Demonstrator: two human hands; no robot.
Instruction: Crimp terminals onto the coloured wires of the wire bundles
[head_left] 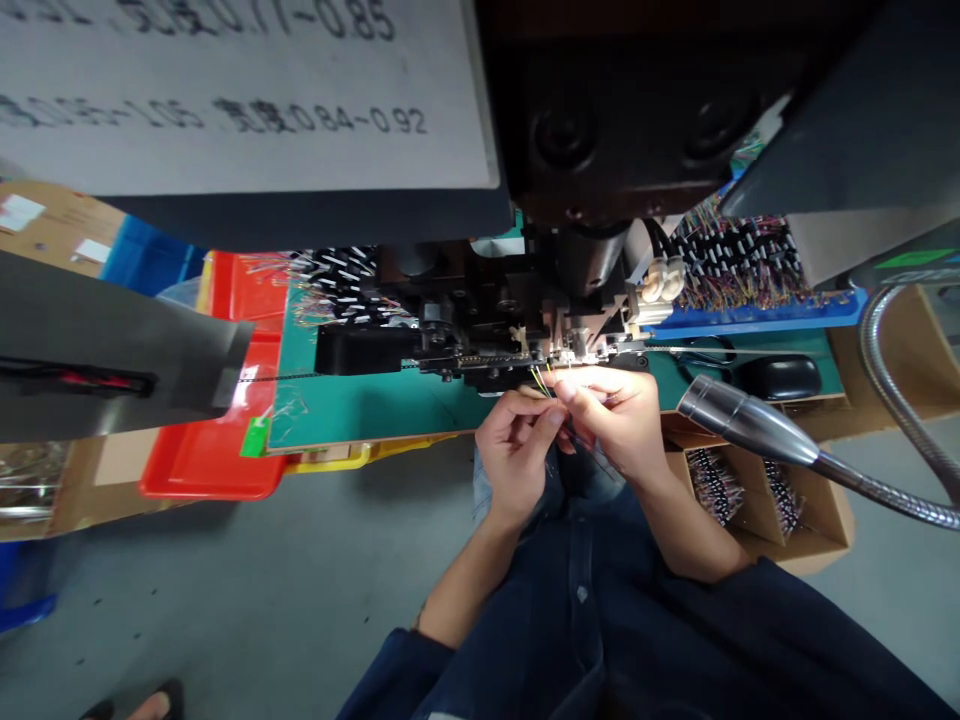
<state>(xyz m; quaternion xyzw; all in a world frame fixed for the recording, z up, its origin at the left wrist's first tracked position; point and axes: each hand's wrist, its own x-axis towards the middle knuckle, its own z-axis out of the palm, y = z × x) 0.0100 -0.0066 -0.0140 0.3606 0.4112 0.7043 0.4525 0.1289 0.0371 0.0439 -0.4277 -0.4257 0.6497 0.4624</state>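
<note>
My left hand [517, 450] and my right hand [619, 415] meet just in front of the crimping machine [510, 300]. Both are closed, with thumbs and fingertips pinching thin wires [538, 380]. A few yellow and green wire ends stick up from between the fingers, close to the lit die area of the machine. Below the fingers, darker strands hang toward my lap. My right fingertips are nearest to the die, almost touching its front edge. The fingers partly hide the wires, so their full number and length do not show. A terminal strip [277, 378] runs into the machine from the left.
On the left stands a red tray [217, 470] beside the green work surface [360, 410]. Wire bundles [742, 250] lie in a blue tray behind the machine. A flexible metal lamp [750, 420], a black mouse-shaped object [780, 376] and a divided cardboard box [817, 540] are at right.
</note>
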